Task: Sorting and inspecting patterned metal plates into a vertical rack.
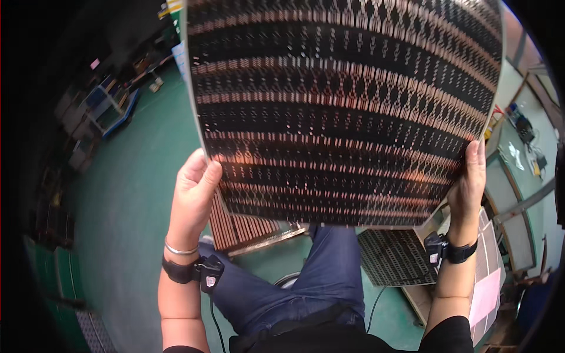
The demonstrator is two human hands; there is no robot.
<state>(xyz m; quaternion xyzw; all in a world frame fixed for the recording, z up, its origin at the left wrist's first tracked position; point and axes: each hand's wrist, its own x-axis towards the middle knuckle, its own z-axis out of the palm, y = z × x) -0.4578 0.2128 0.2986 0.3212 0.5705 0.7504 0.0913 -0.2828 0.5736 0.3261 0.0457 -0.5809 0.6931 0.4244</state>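
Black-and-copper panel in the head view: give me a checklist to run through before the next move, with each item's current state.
1. Left hand on the black-and-copper panel: ok, gripping its left edge, thumb on the visible face.
2. Right hand on the panel: ok, at the right edge toward the lower corner.
3. Whole panel in frame: not ok, its top runs out of the picture.
4. Far face free of damage: cannot tell, it is turned away.
5. Gap between the panel and the striped board beyond its lower edge: cannot tell, they overlap in this single view.
6. Black wrist straps worn: ok, one on each wrist.
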